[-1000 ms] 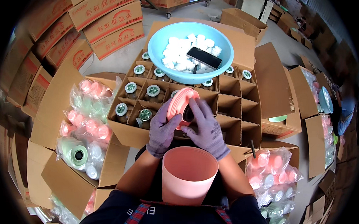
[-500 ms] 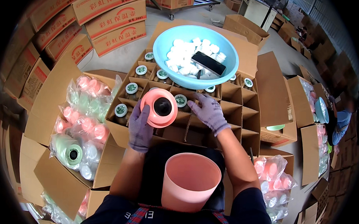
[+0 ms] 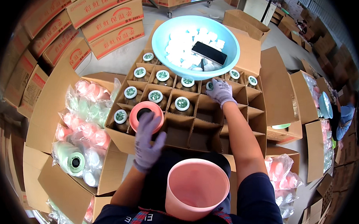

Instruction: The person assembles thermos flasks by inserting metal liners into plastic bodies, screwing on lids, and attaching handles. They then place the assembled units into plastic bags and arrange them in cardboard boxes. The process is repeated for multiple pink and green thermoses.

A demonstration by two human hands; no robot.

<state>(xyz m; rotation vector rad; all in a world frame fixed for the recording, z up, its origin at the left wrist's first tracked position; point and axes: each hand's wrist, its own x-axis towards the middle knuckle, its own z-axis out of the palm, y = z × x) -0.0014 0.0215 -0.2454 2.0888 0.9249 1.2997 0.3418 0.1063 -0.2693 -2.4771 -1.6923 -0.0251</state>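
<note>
A pink ring-shaped plastic collar [image 3: 159, 121] with a dark middle rests over a front-row compartment of the divided carton [image 3: 174, 147]. My left hand [image 3: 147, 144], in a light purple glove, is beside it with fingers spread, the fingertips passing in front of the collar. Farther right, my gloved right hand [image 3: 221, 91] reaches into a compartment, its fingers closed round the top of a bottle [image 3: 210, 86] with a green-and-white top. Several similar bottles [image 3: 182, 104] stand upright in other compartments. A pink plastic cup-shaped body [image 3: 196, 191], mouth up, is at my lap.
A light blue basin [image 3: 160, 52] of small white pieces [image 3: 180, 45] sits across the carton's far side, with a phone [image 3: 209, 53] on top. Bagged pink, green and white parts [image 3: 90, 128] fill a carton at left; more bags [image 3: 280, 174] lie at right. Stacked cartons [image 3: 111, 22] stand behind.
The pink collar has gone from my left hand's hold down onto the carton, and the fingers have spread. My right hand has moved right and away, to a bottle near the basin.
</note>
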